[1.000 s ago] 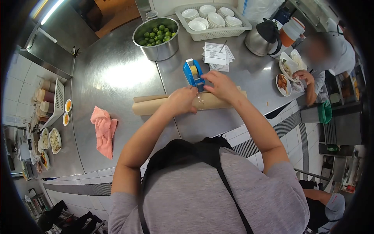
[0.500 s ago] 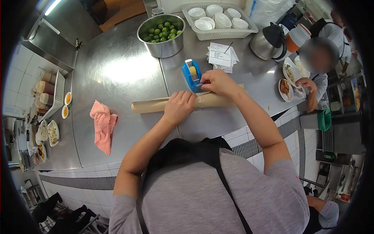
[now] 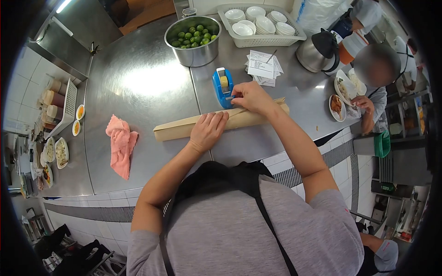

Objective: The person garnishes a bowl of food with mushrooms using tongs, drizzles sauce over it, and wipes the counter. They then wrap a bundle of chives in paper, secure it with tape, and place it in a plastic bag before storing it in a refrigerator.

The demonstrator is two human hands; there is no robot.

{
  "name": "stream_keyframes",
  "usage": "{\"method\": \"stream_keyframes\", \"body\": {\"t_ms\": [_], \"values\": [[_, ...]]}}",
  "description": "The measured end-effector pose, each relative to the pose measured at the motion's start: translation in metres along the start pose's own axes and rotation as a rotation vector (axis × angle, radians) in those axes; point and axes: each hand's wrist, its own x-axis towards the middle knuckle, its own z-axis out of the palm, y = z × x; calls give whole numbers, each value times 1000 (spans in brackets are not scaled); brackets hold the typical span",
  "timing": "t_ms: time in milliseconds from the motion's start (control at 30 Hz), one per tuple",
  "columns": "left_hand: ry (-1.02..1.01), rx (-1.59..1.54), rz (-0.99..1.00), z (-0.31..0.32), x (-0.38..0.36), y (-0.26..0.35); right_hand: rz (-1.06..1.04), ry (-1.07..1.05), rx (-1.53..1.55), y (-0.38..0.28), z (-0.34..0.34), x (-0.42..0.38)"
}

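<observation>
A roll of brown paper (image 3: pixel 177 131) lies across the steel table in front of me, slightly tilted, its loose edge showing along the top. My left hand (image 3: pixel 209 131) rests over the roll's middle, fingers together and curved onto it, holding it down. Just beyond the roll stands a blue tape dispenser (image 3: pixel 220 92) with a yellowish tape roll in it. My right hand (image 3: pixel 251 97) is closed in a pinch at the dispenser's near end, where the tape comes off; the strip itself is barely visible. My right wrist is above the roll's right part.
A pot of limes (image 3: pixel 192 53), a basket of white bowls (image 3: pixel 269 40), paper slips (image 3: pixel 261 69) and a steel jug (image 3: pixel 315 53) stand behind. A pink cloth (image 3: pixel 121 147) lies left. At right, a co-worker's hand (image 3: pixel 363 103) is near food dishes (image 3: pixel 337 108).
The roll has turned and tilted, its left end nearer me and its loose edge now showing. My left hand has shifted slightly towards me. My right hand still pinches at the dispenser.
</observation>
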Motion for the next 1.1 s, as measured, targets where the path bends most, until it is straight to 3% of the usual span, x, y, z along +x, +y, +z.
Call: {"method": "stream_keyframes", "body": {"t_ms": [100,167,300,367,433,467,533,600,667,800,867,900,967,1100], "values": [[10,-12,-3,1,-3,0,-11,40,26,6,5,-4],[28,-19,2,0,0,0,19,48,-227,5,6,-15],[-20,9,-90,-6,1,10,37,-41,-276,0,-3,-56],[-52,18,-100,-12,5,10,-262,-51,-472,5,3,-65],[-249,-251,-212,-34,16,7,-278,-29,-494,5,8,-69],[-248,-253,-212,-43,26,0,-296,-16,-509,5,10,-70],[-508,-567,-519,-52,44,-27,-333,47,-553,4,15,-74],[-560,-540,-438,-36,50,-48,-384,122,-603,2,19,-75],[-964,-623,-358,-19,57,-51,-362,180,-624,0,23,-77],[-979,-542,-425,-11,56,-40,-395,147,-451,-5,2,-63],[-900,-476,-408,-12,56,-36,-123,129,-117,-7,-10,-43],[-896,-475,-403,-9,55,-35,-122,133,-122,-5,-7,-35],[-885,-405,-382,-6,52,-33,-354,209,-200,1,5,-20],[-867,-346,-424,-7,46,-27,-210,93,-219,-2,12,-10]]}}
